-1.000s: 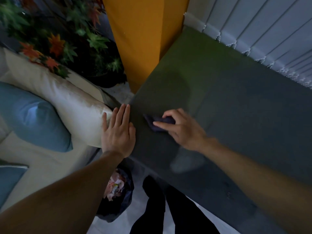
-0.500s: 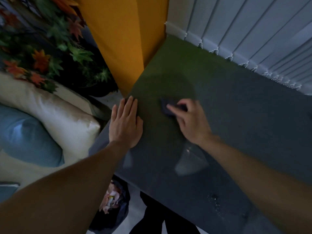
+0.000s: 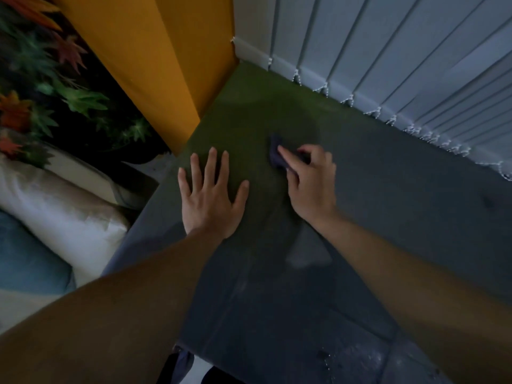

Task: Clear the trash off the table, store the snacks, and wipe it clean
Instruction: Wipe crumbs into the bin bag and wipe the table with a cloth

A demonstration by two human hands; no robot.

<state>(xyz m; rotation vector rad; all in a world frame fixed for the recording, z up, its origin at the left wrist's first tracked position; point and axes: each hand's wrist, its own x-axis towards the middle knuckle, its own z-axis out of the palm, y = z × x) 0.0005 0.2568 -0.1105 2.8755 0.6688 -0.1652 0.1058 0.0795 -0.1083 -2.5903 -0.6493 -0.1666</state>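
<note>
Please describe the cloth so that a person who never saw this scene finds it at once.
Start at the dark table along the white blinds and go to its far corner beside the orange pillar. Two hands are there: the left hand lies flat and bare, and the right hand holds the cloth, a small crumpled bundle, dark purple against the greenish surface.
</note>
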